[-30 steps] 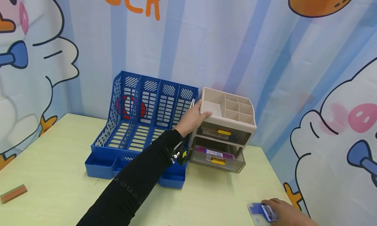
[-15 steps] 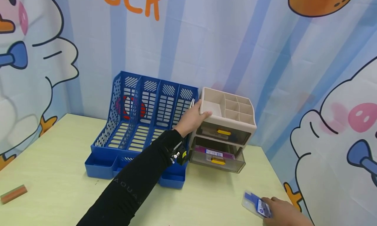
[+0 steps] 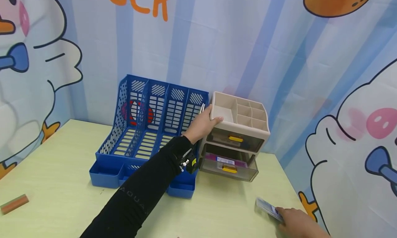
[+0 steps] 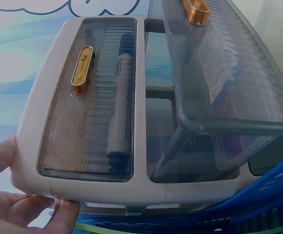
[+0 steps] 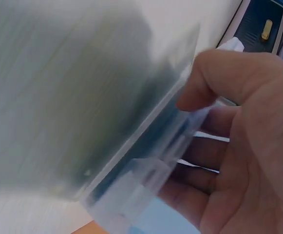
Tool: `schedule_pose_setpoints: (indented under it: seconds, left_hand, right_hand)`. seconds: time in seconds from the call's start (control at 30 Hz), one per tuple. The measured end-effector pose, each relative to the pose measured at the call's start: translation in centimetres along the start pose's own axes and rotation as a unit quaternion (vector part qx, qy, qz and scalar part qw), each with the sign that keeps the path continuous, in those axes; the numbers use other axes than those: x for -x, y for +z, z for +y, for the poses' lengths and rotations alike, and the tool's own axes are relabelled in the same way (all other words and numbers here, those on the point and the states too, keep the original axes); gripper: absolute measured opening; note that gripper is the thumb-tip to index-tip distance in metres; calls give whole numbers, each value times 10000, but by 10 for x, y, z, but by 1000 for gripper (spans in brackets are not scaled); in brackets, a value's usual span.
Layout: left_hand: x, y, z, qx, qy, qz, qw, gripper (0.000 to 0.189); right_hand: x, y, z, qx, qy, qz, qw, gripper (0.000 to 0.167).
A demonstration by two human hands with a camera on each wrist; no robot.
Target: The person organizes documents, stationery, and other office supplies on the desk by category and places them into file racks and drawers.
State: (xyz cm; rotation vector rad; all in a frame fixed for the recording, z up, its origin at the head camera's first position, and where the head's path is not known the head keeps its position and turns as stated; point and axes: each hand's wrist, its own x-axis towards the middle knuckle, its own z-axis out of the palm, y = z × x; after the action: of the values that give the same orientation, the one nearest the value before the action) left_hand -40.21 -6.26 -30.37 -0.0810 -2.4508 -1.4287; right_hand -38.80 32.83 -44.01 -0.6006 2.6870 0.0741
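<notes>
With thumb on top, my left hand [image 3: 201, 125] grips the upper left edge of a beige desktop drawer organizer [image 3: 214, 141]. The organizer's upper drawer [image 4: 90, 131] is closed, and a marker-like pen [image 4: 120, 107] shows through its clear front. Its lower drawer [image 3: 237, 174] is pulled out and holds a purple item [image 3: 238, 162] with a white label. At the lower right, my right hand [image 3: 299, 222] pinches a flat clear plastic case [image 3: 268, 207] with some blue on it, tilted nearly edge-on above the table. In the right wrist view the case [image 5: 146, 146] is blurred; its contents cannot be made out.
A blue slatted file rack [image 3: 124, 155] stands directly left of the organizer, with small trays along its front. A small brown-and-green block [image 3: 14, 204] lies at the table's left edge. A printed curtain [image 3: 223, 41] hangs behind the pale yellow table [image 3: 68, 155].
My right hand has lifted the plastic case a little, shifted it left and turned it from face-up to nearly edge-on. The left hand and organizer have stayed put.
</notes>
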Motion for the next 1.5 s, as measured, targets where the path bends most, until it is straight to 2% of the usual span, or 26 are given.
schedule_pose_setpoints:
  seconds: [0.2,0.37,0.67,0.8,0.97,1.1,1.3,1.5]
  left_hand:
    - [-1,0,1,-60,-7,-9,10000,75]
    - [-1,0,0,-11,30,10,10000,74]
    - [-1,0,1,-32,-2,-9,10000,76]
    - [-2,0,-1,-8,26,-5,10000,75]
    - [-1,-1,-1,20,48,-32,10000,74]
    - [0,-1,-1,22,42,-34,10000,75]
    - [-1,-1,-1,41,40,-33,10000,75]
    - [-1,-1,-1,28,44,-36,10000,75]
  right_hand:
    - [3,-2,0,8,-294,518,9982,31]
    - [5,-5,-4,42,-425,1034,9937,27]
    - [10,-14,-12,-214,-599,1082,9921,26]
    - [11,-18,-14,-199,-870,1124,9896,26]
    - [15,-24,-15,-50,-1508,1304,9799,26]
    - [19,-30,-19,-143,-1868,1455,9715,25]
    - [23,-42,-28,-316,-2029,1549,9664,27]
    - [27,-53,-37,-283,-2166,2031,9545,27]
